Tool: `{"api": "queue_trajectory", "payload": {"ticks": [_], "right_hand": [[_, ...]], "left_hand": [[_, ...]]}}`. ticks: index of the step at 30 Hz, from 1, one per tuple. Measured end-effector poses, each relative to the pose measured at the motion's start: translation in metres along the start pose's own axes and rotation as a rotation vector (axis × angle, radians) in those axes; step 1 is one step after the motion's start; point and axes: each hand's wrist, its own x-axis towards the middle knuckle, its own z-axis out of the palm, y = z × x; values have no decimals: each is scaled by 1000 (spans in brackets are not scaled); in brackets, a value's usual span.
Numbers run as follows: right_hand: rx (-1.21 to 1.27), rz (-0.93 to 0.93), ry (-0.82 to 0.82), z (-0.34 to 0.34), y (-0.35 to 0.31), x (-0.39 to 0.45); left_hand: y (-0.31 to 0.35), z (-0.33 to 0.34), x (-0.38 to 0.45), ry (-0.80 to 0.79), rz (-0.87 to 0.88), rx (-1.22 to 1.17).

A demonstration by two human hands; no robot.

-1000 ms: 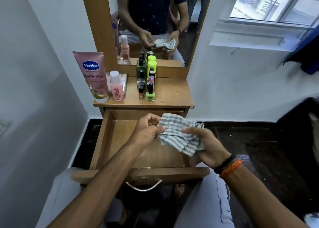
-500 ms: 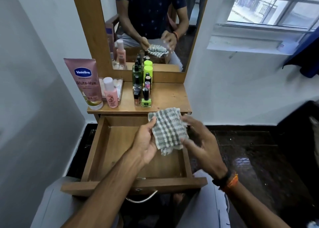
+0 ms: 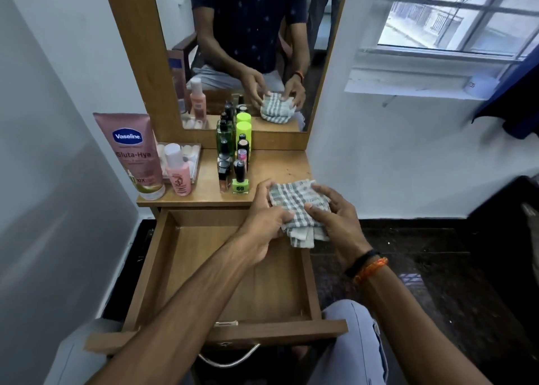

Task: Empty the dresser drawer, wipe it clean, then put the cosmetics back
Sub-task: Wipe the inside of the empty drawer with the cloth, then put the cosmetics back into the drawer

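A folded grey-and-white checked cloth [image 3: 294, 201] is held between both hands at the dresser top's front right edge, above the back right corner of the open wooden drawer [image 3: 151, 268]. My left hand [image 3: 264, 224] grips its left side and my right hand [image 3: 335, 221] grips its right side, fingers curled over it. Nothing lies in the drawer. On the dresser top [image 3: 277, 166] stand a pink Vaseline tube [image 3: 132, 151], a small pink bottle [image 3: 178, 170], a tray of small white items [image 3: 192, 154] and a cluster of nail polish and green bottles [image 3: 233, 154].
A mirror [image 3: 250, 49] rises behind the dresser top. A white wall closes in on the left, and a window [image 3: 458, 14] is at the upper right. Dark floor [image 3: 423, 253] lies to the right of the drawer. My knees sit under the drawer front with its metal handle [image 3: 230, 361].
Both hands have lifted the cloth from over the drawer toward the dresser top's front edge and folded it smaller. The camera view shifted slightly closer.
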Motion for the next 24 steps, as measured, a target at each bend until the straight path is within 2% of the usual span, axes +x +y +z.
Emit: {"api": "queue_trajectory", "payload": {"ticks": [3,7,10,13,17,20,24], "right_hand": [[-123,35,-42,-6,-8,22],[-116,52,-75,-11,-21,52],[-176,-30,13,-5,-24,81],[-362,-93,164,5,-20,103],[-775,-226,231,11,-15,114],[-975,-289,261,13,-9,115],[-1094,-336,138,20,5,113]], "left_hand": [[11,-1,13,-1,63,198],[32,0,42,44,149,328],[43,5,64,102,248,530],[47,13,78,138,389,919],[30,16,85,63,388,1243],[15,13,86,-11,398,1336],[6,8,88,19,447,1461]]}}
